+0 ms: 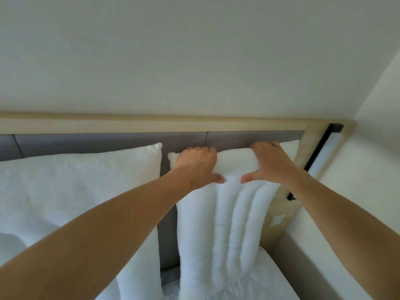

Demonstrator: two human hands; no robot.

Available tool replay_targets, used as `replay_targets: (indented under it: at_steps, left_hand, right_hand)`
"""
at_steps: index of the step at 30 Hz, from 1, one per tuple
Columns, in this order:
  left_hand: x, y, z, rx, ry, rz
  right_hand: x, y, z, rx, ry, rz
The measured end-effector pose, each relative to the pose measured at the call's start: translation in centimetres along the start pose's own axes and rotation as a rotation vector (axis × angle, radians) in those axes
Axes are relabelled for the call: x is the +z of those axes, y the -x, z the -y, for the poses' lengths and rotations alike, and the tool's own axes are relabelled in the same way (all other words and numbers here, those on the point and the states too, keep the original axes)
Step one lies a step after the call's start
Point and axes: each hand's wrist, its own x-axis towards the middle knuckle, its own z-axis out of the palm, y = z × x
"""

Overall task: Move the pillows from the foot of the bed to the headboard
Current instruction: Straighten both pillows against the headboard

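Against the headboard (108, 142) — my hands on the quilted pillow (236, 215)
Left hand (195, 167) and right hand (270, 163) both clamp its top edge — plain pillow (75, 191) left.

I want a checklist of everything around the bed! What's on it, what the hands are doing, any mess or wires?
Surface: bed with white bedding, only its head end in view.
Job's things: right pillow stands upright against the grey headboard; left pillow already leans there beside it, with a gap between them.
Clutter: nothing seen.
Grippers: left hand and right hand both grip the right pillow's top edge, fingers curled over it, thumbs in front.
Cables: nothing seen.
Surroundings: plain wall above a wooden frame; a black-edged light strip at the right.
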Motion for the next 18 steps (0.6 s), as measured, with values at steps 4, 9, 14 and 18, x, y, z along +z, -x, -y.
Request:
replay_targets:
  at_steps: [4, 9, 14, 18]
  left_hand:
    - [-0.3, 0.4, -0.1, 0.019, 0.011, -0.018]
    - [-2.5, 0.7, 0.5, 0.032, 0.017, -0.042]
    - [-4.6, 0.3, 0.8, 0.052, -0.007, -0.039]
    - [-4.0, 0.9, 1.9, 0.021, -0.033, -0.02]
  right_hand:
    - [0.8, 1.0, 0.7, 0.03, 0.006, -0.134]
    - [-1.7, 0.8, 1.3, 0.037, -0.068, -0.183]
    - [-2.7, 0.7, 1.6, 0.073, -0.13, -0.18]
    - [-1.2, -0.2, 2.9, 0.065, -0.133, -0.165]
